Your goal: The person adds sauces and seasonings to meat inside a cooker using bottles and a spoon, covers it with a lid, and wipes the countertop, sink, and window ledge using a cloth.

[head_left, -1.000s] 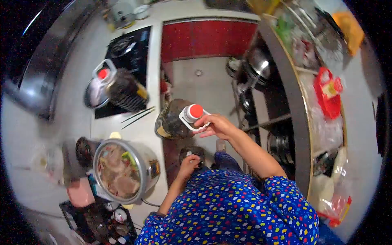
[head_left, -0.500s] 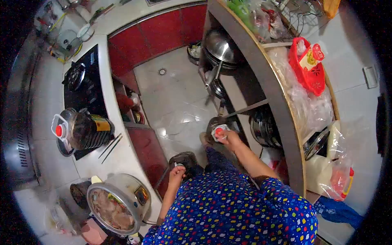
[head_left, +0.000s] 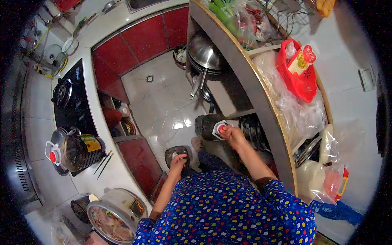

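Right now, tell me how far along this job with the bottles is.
Done: one big dark bottle stands on the counter by the stove. In hand: the right hand carries a second big bottle by its red-capped top, low beside the shelf; the left hand holds a small dark jar. Left: neither is set down.

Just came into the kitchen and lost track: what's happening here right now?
A person in a blue dotted top stands between the counter and a shelf unit. Their right hand grips a dark jug by its red-capped top, low beside the shelves. The left hand holds a smaller dark container. Another jug and an open cooker sit on the counter.
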The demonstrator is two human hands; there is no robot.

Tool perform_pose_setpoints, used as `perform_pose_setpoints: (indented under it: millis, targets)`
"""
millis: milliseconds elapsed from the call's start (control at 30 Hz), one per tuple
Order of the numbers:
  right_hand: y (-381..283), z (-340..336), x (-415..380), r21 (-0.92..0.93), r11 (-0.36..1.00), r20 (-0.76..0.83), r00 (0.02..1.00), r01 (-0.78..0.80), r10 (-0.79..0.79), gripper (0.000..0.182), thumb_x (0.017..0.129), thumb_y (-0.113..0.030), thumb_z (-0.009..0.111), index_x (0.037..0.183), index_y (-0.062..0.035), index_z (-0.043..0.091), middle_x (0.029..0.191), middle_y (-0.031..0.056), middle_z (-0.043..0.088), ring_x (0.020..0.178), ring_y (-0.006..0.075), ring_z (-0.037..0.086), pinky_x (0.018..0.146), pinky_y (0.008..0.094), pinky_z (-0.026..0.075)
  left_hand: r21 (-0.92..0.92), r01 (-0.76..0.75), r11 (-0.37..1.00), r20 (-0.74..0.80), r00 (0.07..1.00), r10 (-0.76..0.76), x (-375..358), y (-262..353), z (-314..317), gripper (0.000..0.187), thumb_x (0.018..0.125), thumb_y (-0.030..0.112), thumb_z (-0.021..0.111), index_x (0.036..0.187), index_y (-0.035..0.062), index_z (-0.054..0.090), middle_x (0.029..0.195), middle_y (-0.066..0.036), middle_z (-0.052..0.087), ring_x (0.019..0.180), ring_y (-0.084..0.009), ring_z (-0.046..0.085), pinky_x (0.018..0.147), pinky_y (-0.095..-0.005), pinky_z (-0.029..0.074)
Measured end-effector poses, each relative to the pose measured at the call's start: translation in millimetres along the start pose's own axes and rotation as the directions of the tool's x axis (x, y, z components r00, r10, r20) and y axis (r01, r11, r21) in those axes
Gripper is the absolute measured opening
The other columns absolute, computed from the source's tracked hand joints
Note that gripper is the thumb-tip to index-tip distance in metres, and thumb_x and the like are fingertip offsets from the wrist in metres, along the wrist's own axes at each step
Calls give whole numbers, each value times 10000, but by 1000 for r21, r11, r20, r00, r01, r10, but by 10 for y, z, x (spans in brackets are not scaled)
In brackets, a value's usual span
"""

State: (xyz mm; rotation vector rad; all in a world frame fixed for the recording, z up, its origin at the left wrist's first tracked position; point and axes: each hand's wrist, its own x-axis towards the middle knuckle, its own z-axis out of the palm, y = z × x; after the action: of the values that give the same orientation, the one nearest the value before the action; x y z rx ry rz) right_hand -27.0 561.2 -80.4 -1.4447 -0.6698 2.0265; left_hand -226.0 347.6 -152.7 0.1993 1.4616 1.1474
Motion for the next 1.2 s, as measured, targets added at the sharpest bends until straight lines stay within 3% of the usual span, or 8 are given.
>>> perform_pose_setpoints:
  millis: [133, 467, 567, 667, 733, 867, 1133, 1200]
  targets:
    - [-192, 250, 132, 96, 992, 120, 988, 84, -95, 79, 710, -47, 541, 775, -3, 554, 777, 76, 572, 686, 185, 577, 639, 266, 483, -60, 29, 998, 33, 999, -27, 317, -4, 129, 253, 804, 59, 558, 1052, 43, 603, 803, 10, 530, 688, -84, 459, 638, -210, 382]
    - [-721, 651, 255, -29, 907, 153, 899, 419, -410, 151, 831, -125, 477, 908, -25, 560, 995, 74, 595, 1007, 211, 610, 723, 272, 486, -283, 72, 957, -3, 997, -76, 482, 391, 491, 184, 823, 51, 538, 997, 49, 598, 783, 15, 544, 644, -90, 469, 617, -210, 392]
    - [-643, 589, 557, 14, 903, 29, 902, 430, -430, 141, 837, -123, 472, 899, -33, 560, 1001, 70, 592, 1008, 214, 609, 739, 281, 482, -270, 64, 961, 17, 998, -62, 607, 367, 502, 178, 825, 54, 537, 995, 47, 588, 775, 18, 543, 640, -89, 468, 616, -210, 392]
    - [-731, 471, 689, -232, 718, 106, 751, 656, -652, 133, 838, -122, 472, 887, -41, 565, 1012, 65, 590, 1025, 216, 600, 744, 286, 478, -253, 68, 965, 38, 997, -60, 679, 224, 443, 177, 823, 55, 538, 994, 51, 588, 766, 19, 540, 641, -89, 468, 621, -211, 389]
    - [-861, 463, 783, 47, 900, -154, 893, 434, -422, 137, 853, -137, 474, 906, -45, 561, 1027, 57, 589, 1037, 214, 593, 741, 292, 475, -259, 92, 962, 46, 996, -83, 711, 206, 435, 177, 821, 55, 540, 990, 57, 593, 761, 20, 538, 641, -90, 468, 624, -213, 388]
    - [-785, 442, 1017, 56, 847, -178, 840, 528, -512, 377, 889, -189, 498, 1223, -16, 472, 1178, 92, 546, 1061, 268, 577, 782, 335, 497, -241, 148, 959, 67, 988, -136, 751, 193, 346, 160, 818, 63, 545, 956, 76, 624, 761, 23, 540, 671, -90, 474, 635, -219, 389]
    - [-790, 383, 1133, 170, 771, -524, 719, 614, -456, 261, 879, -76, 494, 1083, 62, 580, 1152, 116, 559, 1052, 207, 542, 854, 264, 487, -80, 141, 987, 110, 985, -132, 886, 82, -85, 162, 819, 88, 556, 956, 82, 643, 813, 16, 585, 756, -94, 500, 685, -230, 399]
    - [-496, -58, 1525, -428, 626, -392, 490, 652, -779, 209, 863, -52, 531, 1020, 73, 589, 1081, 112, 581, 969, 218, 580, 844, 267, 509, -36, 134, 990, 148, 981, -127, 874, 117, -223, 165, 832, 98, 554, 971, 76, 641, 843, 16, 586, 775, -103, 507, 715, -235, 400]
